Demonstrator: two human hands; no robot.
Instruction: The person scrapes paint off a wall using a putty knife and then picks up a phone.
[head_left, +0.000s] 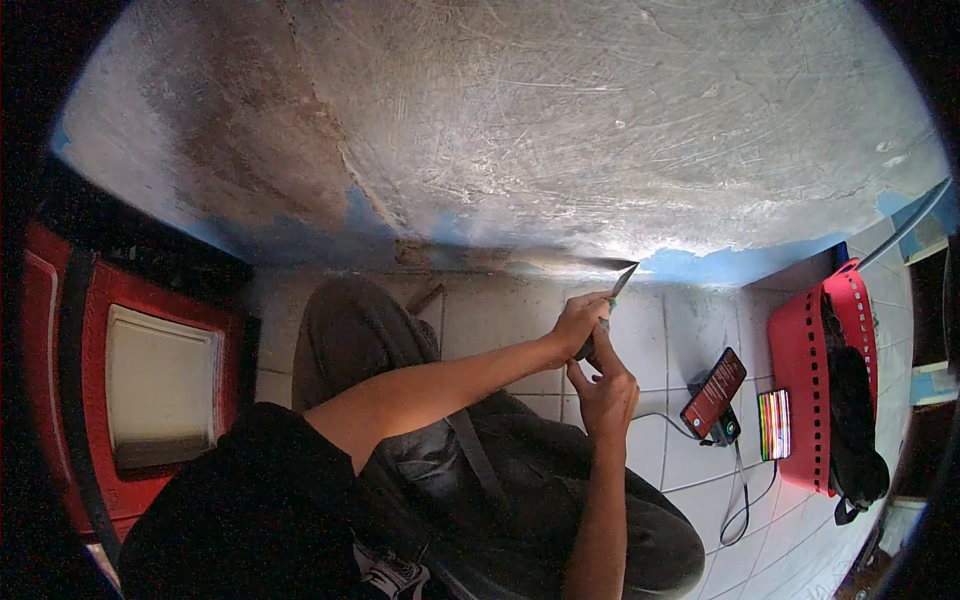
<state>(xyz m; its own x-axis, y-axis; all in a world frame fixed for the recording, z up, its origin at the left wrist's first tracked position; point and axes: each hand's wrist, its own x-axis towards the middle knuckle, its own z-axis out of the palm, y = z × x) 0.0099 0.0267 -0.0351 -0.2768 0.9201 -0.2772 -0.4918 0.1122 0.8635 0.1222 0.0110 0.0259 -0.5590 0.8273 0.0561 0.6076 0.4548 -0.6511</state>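
Note:
A knife with a pointed metal blade (625, 279) and a dark handle slants up towards the foot of the wall. Its tip meets or nearly meets the edge of a patch of blue paint (697, 262); exact contact is hard to tell. Around the handle, close to the blade, my left hand (579, 324) is closed. Just below it, my right hand (611, 394) has its index finger stretched along the handle and its thumb near the handle's rear end. Fingers cover most of the handle. Above the blue band, the wall (525, 135) is scratched bare grey plaster.
White floor tiles (495, 307) run under my bent legs (360, 330). To the right lie a phone (714, 394) on a dark device, cables (739, 495), and a second lit screen (774, 425). A pink basket (799, 375) holds a black item. At left stands a red-framed object (161, 300).

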